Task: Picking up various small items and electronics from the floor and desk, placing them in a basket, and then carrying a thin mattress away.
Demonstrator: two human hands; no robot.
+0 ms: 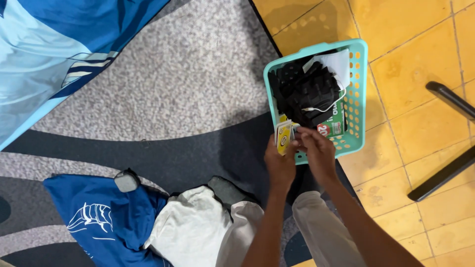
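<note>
Fingers of left hand [279, 160] grasp card stack [284, 137]; right hand [316, 151] fingers pinch its edge. Keep stack squared, over teal basket [357, 94].

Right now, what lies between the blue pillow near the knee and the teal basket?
In the head view, between the blue pillow and the teal basket lie white cloth, dark carpet, and both hands: left hand holding cards, right hand.
</note>
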